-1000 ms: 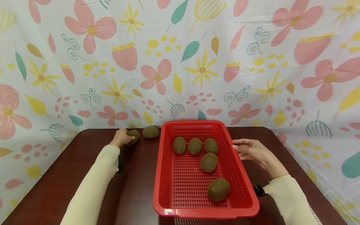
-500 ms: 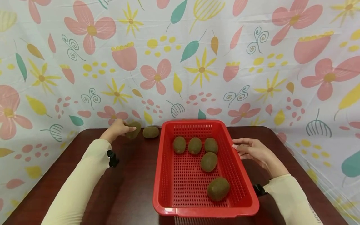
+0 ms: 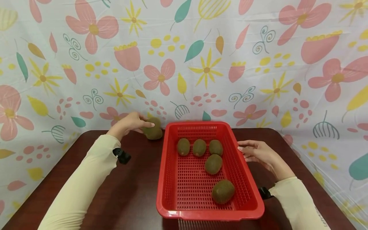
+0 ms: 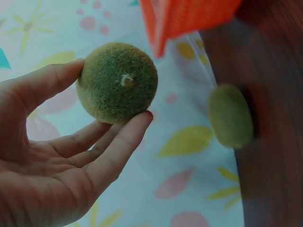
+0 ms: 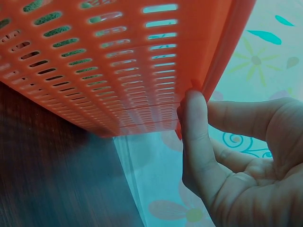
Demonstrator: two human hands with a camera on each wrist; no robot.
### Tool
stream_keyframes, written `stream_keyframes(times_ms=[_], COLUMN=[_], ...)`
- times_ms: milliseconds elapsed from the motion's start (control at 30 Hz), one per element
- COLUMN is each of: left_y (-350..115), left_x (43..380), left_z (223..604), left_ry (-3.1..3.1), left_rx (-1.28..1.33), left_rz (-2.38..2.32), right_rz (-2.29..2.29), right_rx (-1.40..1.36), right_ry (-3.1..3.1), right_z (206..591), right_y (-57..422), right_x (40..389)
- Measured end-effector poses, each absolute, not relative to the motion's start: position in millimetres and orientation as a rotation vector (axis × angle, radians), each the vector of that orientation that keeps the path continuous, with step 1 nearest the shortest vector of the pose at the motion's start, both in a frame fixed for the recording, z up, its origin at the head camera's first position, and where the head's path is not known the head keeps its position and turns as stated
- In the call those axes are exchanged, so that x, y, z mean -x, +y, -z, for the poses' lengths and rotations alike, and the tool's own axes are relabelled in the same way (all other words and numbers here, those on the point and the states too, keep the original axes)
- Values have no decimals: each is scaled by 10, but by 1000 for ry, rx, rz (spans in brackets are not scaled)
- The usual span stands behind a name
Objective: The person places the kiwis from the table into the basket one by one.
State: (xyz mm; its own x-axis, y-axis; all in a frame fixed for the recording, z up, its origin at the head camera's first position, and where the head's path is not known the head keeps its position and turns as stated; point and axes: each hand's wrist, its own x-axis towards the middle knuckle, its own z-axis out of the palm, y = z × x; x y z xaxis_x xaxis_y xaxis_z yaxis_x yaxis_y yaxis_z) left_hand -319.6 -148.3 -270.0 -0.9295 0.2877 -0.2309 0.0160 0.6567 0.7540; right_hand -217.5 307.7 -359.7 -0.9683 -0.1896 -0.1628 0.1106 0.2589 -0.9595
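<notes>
My left hand pinches a brown, fuzzy kiwi between thumb and fingertips, lifted above the back of the table. Its stem end faces the left wrist camera. In the head view this kiwi overlaps a second kiwi, which lies on the table just left of the red plastic basket. With fingertips at the outside of the basket's right rim, my right hand stays beside it, fingers loosely bent. Several kiwis lie inside the basket: a row of three at the far end, one below them, one near the front.
The basket stands on a dark reddish-brown table. Behind the table hangs a white cloth printed with flowers and leaves, which also runs along both sides. Dark wrist cameras are strapped at both cuffs.
My left hand has raised the kiwi off the table and carried it rightward, in front of the other loose kiwi. The right hand and the basket have stayed in place.
</notes>
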Motion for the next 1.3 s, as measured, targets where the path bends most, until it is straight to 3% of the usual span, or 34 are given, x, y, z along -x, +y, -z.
stream_keyframes(times_ms=[733, 1300], left_y=[-409, 292], left_x=[2926, 2664], left_z=[2434, 2759], left_ry=[2426, 2336], left_rx=[-550, -757], left_rz=[-982, -604], right_rz=[1775, 1770], right_rx=[50, 68], right_ry=[2287, 2295], right_z=[3575, 3577], right_y=[3067, 3068], right_x=[2157, 2162])
